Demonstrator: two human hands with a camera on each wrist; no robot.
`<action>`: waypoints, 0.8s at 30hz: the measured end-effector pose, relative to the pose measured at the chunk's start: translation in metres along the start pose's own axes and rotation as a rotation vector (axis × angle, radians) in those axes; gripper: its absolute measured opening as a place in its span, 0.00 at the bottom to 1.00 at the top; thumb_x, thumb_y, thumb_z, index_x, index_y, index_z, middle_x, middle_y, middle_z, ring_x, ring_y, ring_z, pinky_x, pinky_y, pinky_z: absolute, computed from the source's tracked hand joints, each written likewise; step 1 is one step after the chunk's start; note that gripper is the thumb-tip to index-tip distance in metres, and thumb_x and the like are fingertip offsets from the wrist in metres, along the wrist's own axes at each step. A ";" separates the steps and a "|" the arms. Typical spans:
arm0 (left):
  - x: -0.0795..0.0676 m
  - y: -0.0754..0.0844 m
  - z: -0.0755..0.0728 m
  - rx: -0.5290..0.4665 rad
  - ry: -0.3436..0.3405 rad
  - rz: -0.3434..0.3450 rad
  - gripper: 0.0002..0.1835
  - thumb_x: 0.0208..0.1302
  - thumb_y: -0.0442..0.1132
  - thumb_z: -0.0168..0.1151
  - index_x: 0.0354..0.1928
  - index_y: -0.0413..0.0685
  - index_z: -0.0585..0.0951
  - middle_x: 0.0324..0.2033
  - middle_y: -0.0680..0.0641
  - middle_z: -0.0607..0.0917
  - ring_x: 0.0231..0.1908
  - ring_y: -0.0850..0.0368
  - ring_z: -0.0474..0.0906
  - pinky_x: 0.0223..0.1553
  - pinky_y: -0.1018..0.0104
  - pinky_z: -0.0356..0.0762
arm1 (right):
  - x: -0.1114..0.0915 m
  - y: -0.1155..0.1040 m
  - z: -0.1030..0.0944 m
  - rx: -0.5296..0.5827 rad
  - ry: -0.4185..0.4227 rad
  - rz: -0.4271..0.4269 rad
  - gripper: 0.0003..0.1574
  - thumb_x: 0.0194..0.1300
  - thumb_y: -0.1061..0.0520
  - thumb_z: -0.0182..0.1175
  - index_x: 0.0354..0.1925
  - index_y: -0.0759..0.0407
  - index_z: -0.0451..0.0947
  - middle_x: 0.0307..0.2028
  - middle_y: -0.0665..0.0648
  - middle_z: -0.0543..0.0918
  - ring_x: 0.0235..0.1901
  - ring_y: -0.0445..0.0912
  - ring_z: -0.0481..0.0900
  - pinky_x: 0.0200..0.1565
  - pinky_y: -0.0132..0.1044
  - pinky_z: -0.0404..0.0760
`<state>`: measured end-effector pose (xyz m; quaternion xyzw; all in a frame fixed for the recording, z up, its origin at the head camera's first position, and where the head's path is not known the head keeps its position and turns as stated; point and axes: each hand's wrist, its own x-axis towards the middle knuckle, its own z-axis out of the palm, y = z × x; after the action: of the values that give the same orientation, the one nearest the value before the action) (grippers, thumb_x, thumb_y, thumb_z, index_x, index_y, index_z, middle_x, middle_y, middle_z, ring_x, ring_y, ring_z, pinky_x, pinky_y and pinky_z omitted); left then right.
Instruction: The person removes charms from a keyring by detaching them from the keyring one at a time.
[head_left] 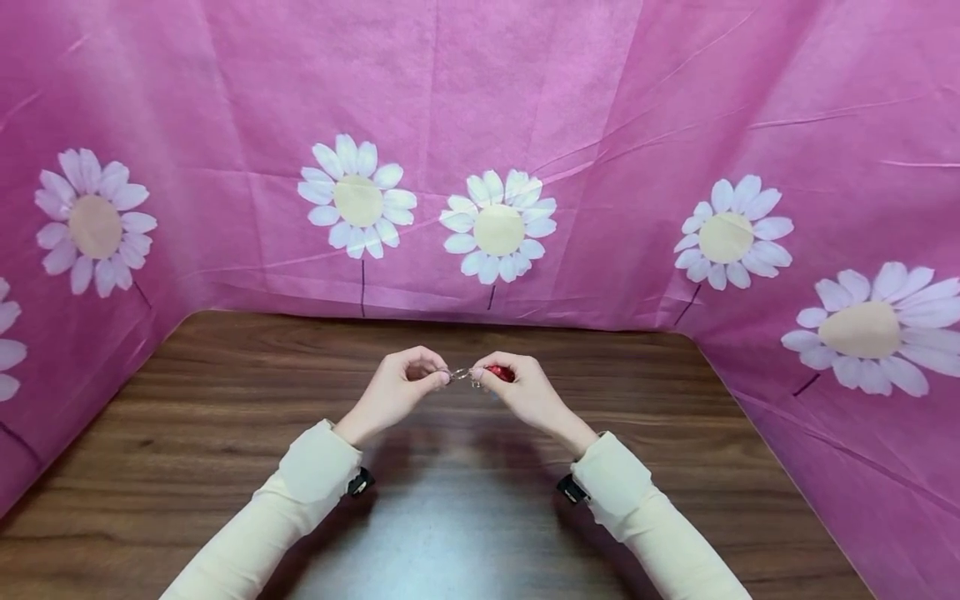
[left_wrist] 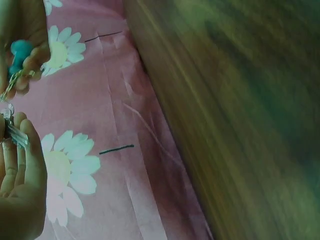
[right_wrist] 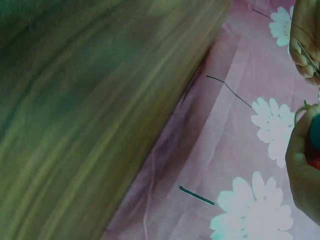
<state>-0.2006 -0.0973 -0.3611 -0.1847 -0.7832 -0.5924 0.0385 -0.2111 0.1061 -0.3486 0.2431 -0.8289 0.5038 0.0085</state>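
Above the table, both hands meet over a keychain with a metal ring (head_left: 461, 374) between them. My left hand (head_left: 401, 383) pinches the ring's left side; in the left wrist view it holds a flat silver piece (left_wrist: 17, 134) that looks like a key. My right hand (head_left: 525, 387) grips the other end, with a shiny red charm (head_left: 501, 373) between its fingers. A teal part (left_wrist: 20, 54) of the charm and a gold chain (left_wrist: 11, 84) show in the left wrist view. Fingers partly hide the metal pieces.
A dark brown wooden table (head_left: 450, 517) lies under the hands. Pink cloth (head_left: 525, 83) with white daisies surrounds its back and sides. Each forearm wears a pale sleeve (head_left: 315, 467) with a dark strap clip (head_left: 361, 482) at the wrist.
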 end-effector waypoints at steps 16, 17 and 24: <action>-0.002 0.001 0.026 -0.176 -0.087 -0.031 0.13 0.62 0.32 0.54 0.47 0.33 0.76 0.41 0.34 0.82 0.35 0.52 0.82 0.42 0.54 0.79 | -0.006 -0.002 0.001 -0.122 0.147 -0.127 0.04 0.59 0.58 0.60 0.33 0.56 0.81 0.27 0.52 0.83 0.24 0.36 0.70 0.26 0.26 0.69; -0.001 0.001 0.026 -0.190 -0.086 -0.038 0.13 0.62 0.32 0.54 0.46 0.32 0.76 0.41 0.33 0.81 0.34 0.54 0.82 0.42 0.54 0.79 | -0.006 -0.003 0.002 -0.128 0.149 -0.133 0.04 0.59 0.59 0.60 0.33 0.57 0.81 0.28 0.53 0.83 0.25 0.37 0.71 0.26 0.26 0.69; 0.002 0.003 0.030 -0.207 -0.044 -0.119 0.09 0.60 0.33 0.57 0.40 0.34 0.77 0.36 0.39 0.83 0.33 0.62 0.81 0.43 0.58 0.79 | -0.016 -0.037 -0.001 -0.181 0.135 -0.171 0.04 0.57 0.66 0.59 0.32 0.64 0.81 0.28 0.57 0.83 0.26 0.37 0.72 0.29 0.26 0.71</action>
<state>-0.1968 -0.0673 -0.3663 -0.1540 -0.7281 -0.6672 -0.0333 -0.1819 0.0994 -0.3219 0.2767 -0.8446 0.4398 0.1292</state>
